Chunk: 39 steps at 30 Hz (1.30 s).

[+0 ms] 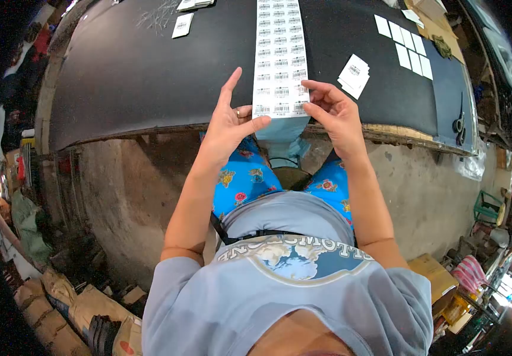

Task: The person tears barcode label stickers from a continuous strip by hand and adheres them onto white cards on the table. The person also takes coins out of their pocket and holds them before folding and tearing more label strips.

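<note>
A long strip of white barcode labels, printed three across, runs over the black table top and hangs down past its front edge. My left hand holds the strip's left edge at the table's front, with the thumb on the paper and the index finger pointing away; a ring is on one finger. On the opposite edge, my right hand has its thumb and index fingertip against the outer column of labels. Whether a label is lifting there is too small to tell. The backing hangs between my knees.
A small stack of barcode tags lies right of the strip, and white cards sit in rows beyond it. Another tag pile and thin clear fasteners are at the far left. Black scissors lie near the table's right edge.
</note>
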Each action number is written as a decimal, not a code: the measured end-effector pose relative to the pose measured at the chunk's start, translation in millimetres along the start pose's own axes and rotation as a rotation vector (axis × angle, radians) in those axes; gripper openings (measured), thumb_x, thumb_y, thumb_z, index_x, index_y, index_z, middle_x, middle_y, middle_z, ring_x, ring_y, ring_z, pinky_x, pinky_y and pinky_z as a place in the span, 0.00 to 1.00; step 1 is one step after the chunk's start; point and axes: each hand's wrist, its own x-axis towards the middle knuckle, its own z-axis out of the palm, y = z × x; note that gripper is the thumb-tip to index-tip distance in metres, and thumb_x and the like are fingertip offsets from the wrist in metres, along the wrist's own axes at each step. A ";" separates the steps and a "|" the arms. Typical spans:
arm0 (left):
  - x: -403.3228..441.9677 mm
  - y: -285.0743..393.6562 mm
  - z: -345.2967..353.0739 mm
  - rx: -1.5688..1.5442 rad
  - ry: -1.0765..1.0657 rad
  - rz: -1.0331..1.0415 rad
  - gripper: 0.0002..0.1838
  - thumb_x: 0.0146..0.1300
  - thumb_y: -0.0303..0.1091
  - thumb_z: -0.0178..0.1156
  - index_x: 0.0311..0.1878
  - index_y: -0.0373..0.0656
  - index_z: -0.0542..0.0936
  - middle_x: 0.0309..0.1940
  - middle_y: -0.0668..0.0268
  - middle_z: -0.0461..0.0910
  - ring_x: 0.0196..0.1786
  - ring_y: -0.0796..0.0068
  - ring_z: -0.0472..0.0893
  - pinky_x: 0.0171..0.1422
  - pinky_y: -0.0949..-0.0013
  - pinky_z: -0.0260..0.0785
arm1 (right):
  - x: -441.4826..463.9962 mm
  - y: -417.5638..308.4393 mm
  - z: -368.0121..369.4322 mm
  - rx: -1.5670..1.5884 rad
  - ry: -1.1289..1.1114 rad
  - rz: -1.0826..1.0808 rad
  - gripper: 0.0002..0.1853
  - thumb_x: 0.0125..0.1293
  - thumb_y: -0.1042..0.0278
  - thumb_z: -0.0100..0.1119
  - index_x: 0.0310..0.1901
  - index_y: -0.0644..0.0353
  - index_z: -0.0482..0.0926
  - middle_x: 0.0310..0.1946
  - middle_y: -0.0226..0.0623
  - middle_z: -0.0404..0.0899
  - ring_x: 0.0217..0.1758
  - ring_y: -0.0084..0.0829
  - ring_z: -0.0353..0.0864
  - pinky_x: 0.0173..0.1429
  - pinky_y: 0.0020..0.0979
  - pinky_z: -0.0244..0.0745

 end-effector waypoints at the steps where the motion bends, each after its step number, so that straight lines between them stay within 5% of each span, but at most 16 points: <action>1: 0.6 2.3 0.3 -0.002 -0.001 -0.019 0.45 0.56 0.19 0.64 0.73 0.45 0.49 0.49 0.52 0.78 0.52 0.69 0.77 0.59 0.67 0.67 | 1.5 -0.5 -0.4 -0.025 -0.016 0.041 0.21 0.57 0.81 0.63 0.54 0.63 0.76 0.38 0.31 0.80 0.40 0.17 0.77 0.46 0.20 0.73; 12: 13.3 -3.8 3.8 -0.041 -0.052 0.047 0.29 0.57 0.18 0.61 0.63 0.37 0.68 0.47 0.61 0.80 0.49 0.75 0.78 0.57 0.73 0.69 | 0.9 -0.8 4.5 -0.061 -0.047 0.035 0.22 0.53 0.81 0.65 0.53 0.62 0.78 0.42 0.35 0.82 0.44 0.21 0.79 0.49 0.23 0.74; 17: 13.0 1.5 6.8 0.181 0.005 0.160 0.24 0.56 0.19 0.63 0.58 0.36 0.74 0.43 0.62 0.82 0.45 0.80 0.79 0.51 0.77 0.71 | 0.3 -8.5 6.8 -0.348 0.019 -0.136 0.20 0.51 0.83 0.65 0.48 0.62 0.81 0.41 0.34 0.83 0.45 0.20 0.79 0.50 0.24 0.74; 21: 16.6 7.1 11.9 0.251 -0.004 0.231 0.21 0.55 0.19 0.64 0.54 0.37 0.77 0.41 0.64 0.82 0.41 0.84 0.79 0.43 0.80 0.71 | 7.7 -12.2 8.7 -0.284 0.038 -0.134 0.16 0.51 0.82 0.66 0.44 0.62 0.84 0.39 0.34 0.83 0.44 0.20 0.80 0.49 0.24 0.74; 25: 30.7 6.2 9.9 0.319 0.049 0.312 0.15 0.55 0.18 0.63 0.47 0.37 0.81 0.39 0.64 0.83 0.39 0.83 0.80 0.43 0.80 0.72 | 17.0 -11.3 3.0 -0.431 0.080 -0.309 0.12 0.48 0.79 0.69 0.36 0.57 0.87 0.33 0.34 0.80 0.39 0.23 0.76 0.43 0.23 0.70; 28: 36.1 16.9 7.3 0.288 0.038 0.301 0.11 0.55 0.18 0.63 0.43 0.37 0.84 0.37 0.64 0.84 0.39 0.82 0.80 0.44 0.79 0.73 | 22.9 -17.0 -2.7 -0.613 0.097 -0.444 0.12 0.44 0.72 0.73 0.34 0.53 0.87 0.45 0.32 0.75 0.49 0.26 0.72 0.47 0.26 0.68; 31: 41.3 27.0 2.5 0.259 0.000 0.250 0.10 0.55 0.19 0.63 0.41 0.37 0.84 0.36 0.63 0.84 0.39 0.81 0.81 0.44 0.78 0.73 | 36.5 -24.0 -3.4 -0.602 0.019 -0.567 0.09 0.45 0.73 0.73 0.32 0.54 0.87 0.45 0.33 0.77 0.48 0.26 0.74 0.48 0.26 0.68; 39: 46.6 47.7 5.2 0.164 -0.034 0.142 0.08 0.59 0.26 0.64 0.42 0.38 0.84 0.34 0.64 0.84 0.38 0.82 0.80 0.41 0.78 0.73 | 47.8 -43.4 5.8 -0.388 -0.094 -0.351 0.06 0.50 0.75 0.70 0.32 0.60 0.86 0.32 0.35 0.83 0.41 0.25 0.79 0.48 0.26 0.71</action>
